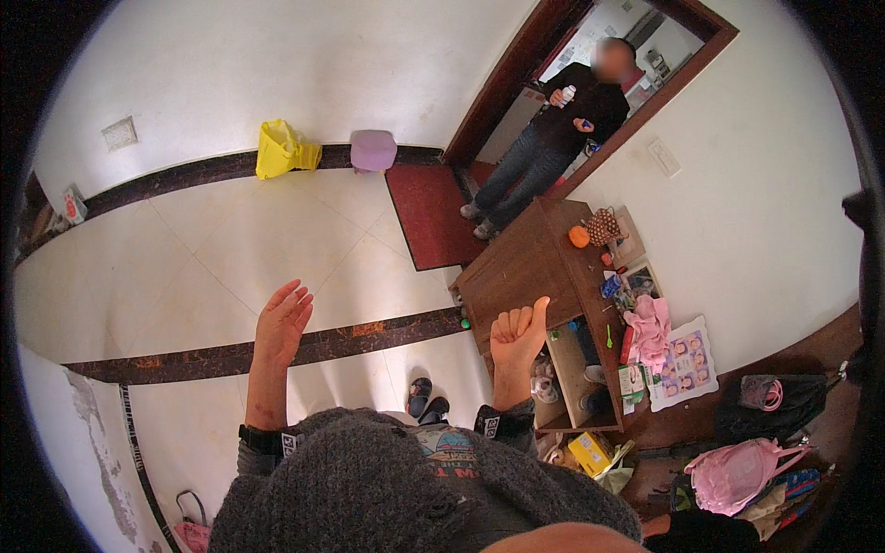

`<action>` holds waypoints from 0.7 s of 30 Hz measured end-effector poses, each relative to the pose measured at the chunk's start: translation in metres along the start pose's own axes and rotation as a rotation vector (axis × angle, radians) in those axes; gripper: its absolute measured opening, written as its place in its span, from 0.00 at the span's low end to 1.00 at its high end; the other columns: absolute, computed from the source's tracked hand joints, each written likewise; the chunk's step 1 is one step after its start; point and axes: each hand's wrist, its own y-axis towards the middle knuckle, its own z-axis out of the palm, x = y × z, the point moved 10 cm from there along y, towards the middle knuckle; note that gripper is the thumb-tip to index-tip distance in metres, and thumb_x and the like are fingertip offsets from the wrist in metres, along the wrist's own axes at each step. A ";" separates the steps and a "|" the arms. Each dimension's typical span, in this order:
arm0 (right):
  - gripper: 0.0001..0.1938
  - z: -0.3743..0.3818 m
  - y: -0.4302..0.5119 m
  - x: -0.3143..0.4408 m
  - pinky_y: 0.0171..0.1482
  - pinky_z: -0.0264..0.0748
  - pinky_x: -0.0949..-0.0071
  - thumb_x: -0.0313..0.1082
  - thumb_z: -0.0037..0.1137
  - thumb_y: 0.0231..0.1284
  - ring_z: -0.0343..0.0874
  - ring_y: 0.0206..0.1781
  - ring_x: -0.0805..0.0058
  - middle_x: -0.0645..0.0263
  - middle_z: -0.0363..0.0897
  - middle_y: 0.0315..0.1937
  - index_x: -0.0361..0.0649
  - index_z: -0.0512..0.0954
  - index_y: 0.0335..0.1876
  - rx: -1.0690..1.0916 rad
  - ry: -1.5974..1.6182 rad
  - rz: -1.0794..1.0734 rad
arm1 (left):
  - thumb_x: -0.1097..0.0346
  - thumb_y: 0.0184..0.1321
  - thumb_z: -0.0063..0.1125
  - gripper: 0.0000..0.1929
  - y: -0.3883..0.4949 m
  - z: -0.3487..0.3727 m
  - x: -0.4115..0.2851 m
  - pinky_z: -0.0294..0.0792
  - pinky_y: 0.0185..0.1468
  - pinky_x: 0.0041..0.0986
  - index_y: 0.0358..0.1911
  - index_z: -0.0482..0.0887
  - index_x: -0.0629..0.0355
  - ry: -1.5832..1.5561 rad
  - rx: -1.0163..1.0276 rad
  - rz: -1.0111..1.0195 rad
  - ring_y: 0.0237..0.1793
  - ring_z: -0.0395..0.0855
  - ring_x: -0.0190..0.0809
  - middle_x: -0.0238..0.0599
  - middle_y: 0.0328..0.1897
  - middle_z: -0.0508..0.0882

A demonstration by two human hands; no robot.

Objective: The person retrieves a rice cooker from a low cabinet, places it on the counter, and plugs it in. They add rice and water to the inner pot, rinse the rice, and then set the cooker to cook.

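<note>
My left hand [282,321] is raised on the left above the pale tiled floor [228,276]. It is empty, its fingers stretched out and slightly apart. My right hand [517,334] is held up with the fingers curled into the palm and the thumb sticking out; no object shows in it. Behind it stands a brown wooden shoe cabinet [515,266]. The cabinet's uncovered compartment holds shoes [545,387]. On the cabinet top lie an orange round object [579,236], a green plastic spoon [609,336], a pink cloth [648,332] and a white-framed photo collage [688,366].
A person [553,138] stands in the doorway holding a small white bottle [567,95]. A dark red mat [432,221] lies before the door frame [484,83]. Along the wall are a yellow bag [280,152] and a purple stool [373,151]. A pink backpack [736,477] hangs at lower right.
</note>
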 end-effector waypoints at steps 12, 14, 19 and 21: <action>0.18 -0.010 0.001 -0.014 0.14 0.40 0.82 0.46 0.42 0.66 0.40 0.12 0.86 0.76 0.44 0.10 0.44 0.65 0.23 -0.095 -0.028 0.110 | 0.67 0.60 0.52 0.17 -0.004 0.000 -0.001 0.70 0.50 0.23 0.52 0.70 0.63 0.015 0.000 0.000 0.47 0.75 0.36 0.38 0.48 0.74; 0.14 -0.014 0.003 -0.016 0.14 0.41 0.83 0.43 0.43 0.66 0.41 0.12 0.87 0.76 0.47 0.11 0.42 0.68 0.28 -0.081 -0.041 0.117 | 0.68 0.60 0.52 0.17 -0.005 -0.002 0.000 0.70 0.50 0.23 0.52 0.70 0.63 0.035 -0.019 -0.005 0.47 0.75 0.36 0.38 0.47 0.75; 0.05 -0.027 0.011 -0.018 0.17 0.50 0.84 0.31 0.44 0.64 0.49 0.15 0.87 0.74 0.60 0.18 0.38 0.71 0.39 -0.011 -0.025 0.071 | 0.68 0.59 0.53 0.17 -0.003 -0.007 0.003 0.70 0.50 0.23 0.51 0.71 0.62 0.019 -0.021 -0.022 0.47 0.75 0.36 0.38 0.46 0.75; 0.07 -0.027 0.014 -0.019 0.25 0.61 0.84 0.29 0.44 0.64 0.60 0.23 0.84 0.69 0.66 0.27 0.36 0.71 0.43 0.015 -0.012 0.043 | 0.68 0.58 0.53 0.17 -0.001 -0.001 0.004 0.69 0.51 0.24 0.51 0.71 0.62 0.022 0.007 -0.022 0.47 0.75 0.37 0.38 0.46 0.75</action>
